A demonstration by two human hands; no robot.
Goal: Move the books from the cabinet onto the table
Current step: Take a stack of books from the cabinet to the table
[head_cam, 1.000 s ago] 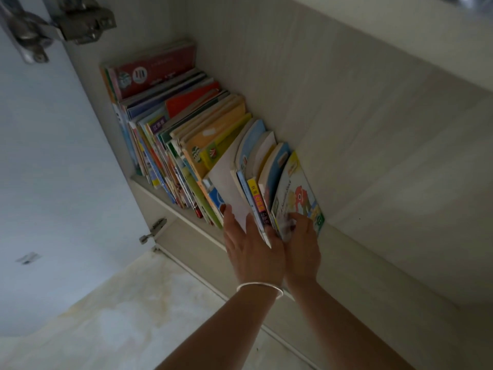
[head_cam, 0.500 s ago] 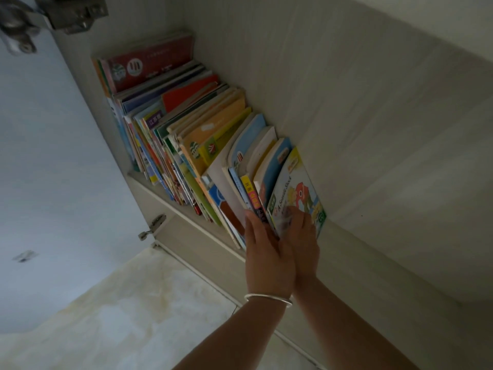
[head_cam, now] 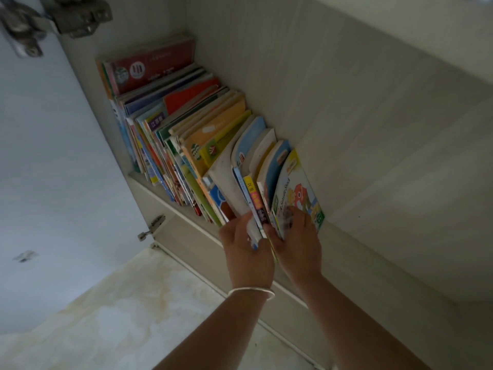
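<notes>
A row of colourful books (head_cam: 176,134) stands on a pale cabinet shelf (head_cam: 170,206), leaning left. The rightmost few form a small bunch of books (head_cam: 269,177): a white-covered one, blue ones and a picture book with a red figure (head_cam: 298,193). My left hand (head_cam: 248,252), with a silver bracelet on the wrist, grips the bunch's near edge from the left. My right hand (head_cam: 296,241) grips it from the right, fingers on the picture book's cover. The bunch's lower edges are hidden behind my fingers.
The open cabinet door (head_cam: 53,161) stands at the left with metal hinges (head_cam: 77,17) at top and another hinge (head_cam: 152,227) lower down. The cabinet's back wall (head_cam: 346,108) runs behind the books. A pale marbled floor (head_cam: 128,316) lies below.
My left hand has gone from lying flat on the book edges to curling around the rightmost bunch. Both hands now clamp it, and its near edge sticks out past the shelf front.
</notes>
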